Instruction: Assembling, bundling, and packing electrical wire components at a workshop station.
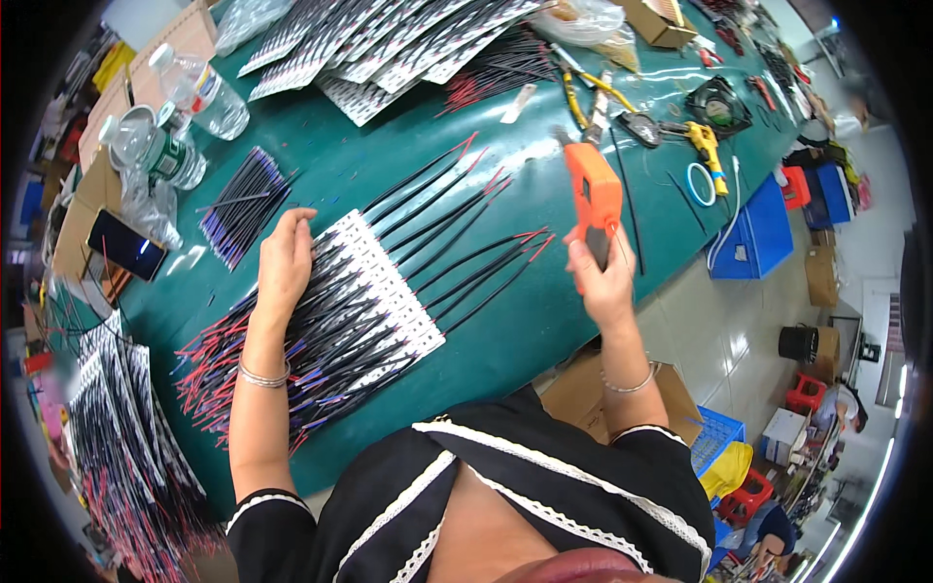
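The right hand [604, 277] is clamped on the grip of an orange pistol-shaped tool [595, 183], held up at 2 o'clock from the white perforated panel [394, 282]. The left hand [285, 260], fingers close together and bent, lies over the wires beside the panel, between 9 and 10 o'clock; whether it pinches any of them I cannot tell.

The panel lies slantwise near the middle of the green tabletop [496, 364]. Black wires [243, 360] with red and blue ends spread thickly from it toward 8 o'clock; fewer, red-tipped, reach out between 1 and 3 o'clock. At 10 o'clock, just past the left hand, lies a bundle of short dark wires [245, 209], with clear bottles [209, 100] farther out. A phone [126, 244] sits at 9 o'clock, stacked panels [384, 44] at 12, and a yellow gun-shaped tool [708, 155] at 2, near a black fan [717, 105].
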Tool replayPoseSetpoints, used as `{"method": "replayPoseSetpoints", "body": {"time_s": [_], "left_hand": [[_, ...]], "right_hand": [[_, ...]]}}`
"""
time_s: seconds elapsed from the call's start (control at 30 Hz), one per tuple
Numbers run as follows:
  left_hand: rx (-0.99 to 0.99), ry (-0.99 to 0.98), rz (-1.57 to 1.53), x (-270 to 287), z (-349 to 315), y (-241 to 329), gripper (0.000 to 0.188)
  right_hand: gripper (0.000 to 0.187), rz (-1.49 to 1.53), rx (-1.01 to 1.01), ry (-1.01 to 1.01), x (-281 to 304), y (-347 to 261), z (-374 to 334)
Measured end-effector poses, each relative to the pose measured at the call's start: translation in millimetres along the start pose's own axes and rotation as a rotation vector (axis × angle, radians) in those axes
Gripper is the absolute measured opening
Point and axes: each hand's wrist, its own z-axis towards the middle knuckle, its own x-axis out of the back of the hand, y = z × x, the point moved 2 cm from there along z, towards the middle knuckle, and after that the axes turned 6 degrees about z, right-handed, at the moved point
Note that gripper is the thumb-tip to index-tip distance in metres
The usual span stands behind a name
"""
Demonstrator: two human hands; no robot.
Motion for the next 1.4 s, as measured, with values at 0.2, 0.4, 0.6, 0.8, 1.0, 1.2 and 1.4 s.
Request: {"method": "replayPoseSetpoints", "body": {"time_s": [0.2, 0.4, 0.6, 0.8, 1.0, 1.2, 1.4], "left_hand": [[-0.033, 0.069, -0.004, 11.0, 1.4, 0.4, 0.021], [-0.069, 0.132, -0.37, 70.1, 1.2, 27.8, 0.027], [-0.327, 0.472, 0.009, 137.9, 45.5, 56.8, 0.026], [-0.313, 0.251, 0.655, 71.0, 12.8, 10.8, 0.04], [-0.238, 0.204, 0.567, 23.8, -41.3, -16.4, 0.025], [-0.29, 0.321, 0.354, 26.8, -45.6, -21.0, 0.011], [-0.349, 0.412, 0.038, 61.8, -56.3, -5.3, 0.007]], "right_hand": [[0.061, -0.988, 0.309, 0.106, 93.5, 6.9, 32.2], [0.062, -1.259, 0.289, -0.051, 127.1, 21.0, 60.6], [0.06, -1.218, -0.024, -0.065, 131.2, 22.4, 62.4], [0.062, -1.281, 0.019, -0.002, 124.5, 43.0, 42.0], [0.055, -1.178, 0.002, -0.043, 113.1, 52.2, -2.3], [0.032, -0.495, 0.035, -0.028, 50.4, 15.0, -47.2], [0.025, 0.371, -0.088, -0.024, -12.0, 47.4, -63.7]]}}
